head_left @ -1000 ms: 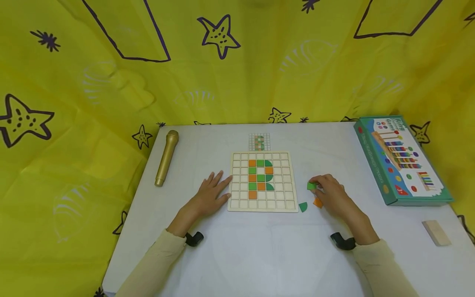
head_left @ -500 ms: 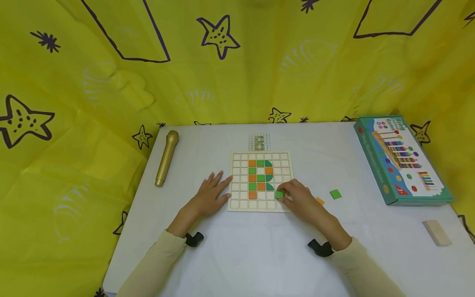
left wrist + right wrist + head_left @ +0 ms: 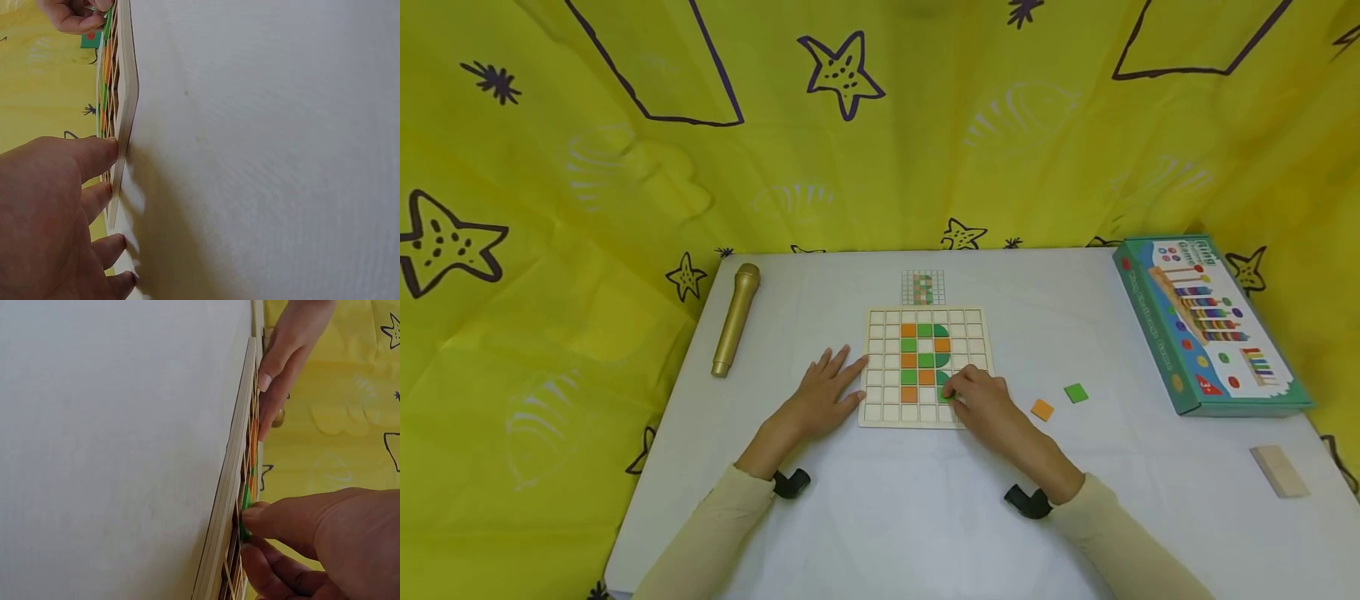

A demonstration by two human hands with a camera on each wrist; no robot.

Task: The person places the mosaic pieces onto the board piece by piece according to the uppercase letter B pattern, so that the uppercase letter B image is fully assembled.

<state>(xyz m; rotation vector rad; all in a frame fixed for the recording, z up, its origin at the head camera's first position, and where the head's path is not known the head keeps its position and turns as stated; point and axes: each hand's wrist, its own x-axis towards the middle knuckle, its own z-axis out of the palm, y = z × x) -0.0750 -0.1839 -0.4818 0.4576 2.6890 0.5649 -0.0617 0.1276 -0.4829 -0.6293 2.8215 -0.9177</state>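
A wooden grid board (image 3: pixel 887 412) lies mid-table, with orange, light green and dark green tiles set in an R shape. My right hand (image 3: pixel 988 410) pinches a green tile (image 3: pixel 943 396) between thumb and finger, low on the right side of the R. In the right wrist view that green tile (image 3: pixel 244 515) stands on edge or tilted at the board's surface; its full shape is hidden by the fingers. My left hand (image 3: pixel 820 396) lies with spread fingers at the board's left edge, thumb and index finger touching it in the left wrist view (image 3: pixel 97 156).
A small pattern card (image 3: pixel 923 287) lies behind the board. Loose on the right are an orange tile (image 3: pixel 1042 409) and a green square tile (image 3: pixel 1076 392). A gold microphone (image 3: pixel 736 321) lies at left; a game box (image 3: pixel 1213 325) and wooden block (image 3: pixel 1279 471) at right.
My right hand has carried a green tile leftward from the loose pieces onto the board. The dark green quarter-circle tile beside the board is no longer visible. My left hand stays put.
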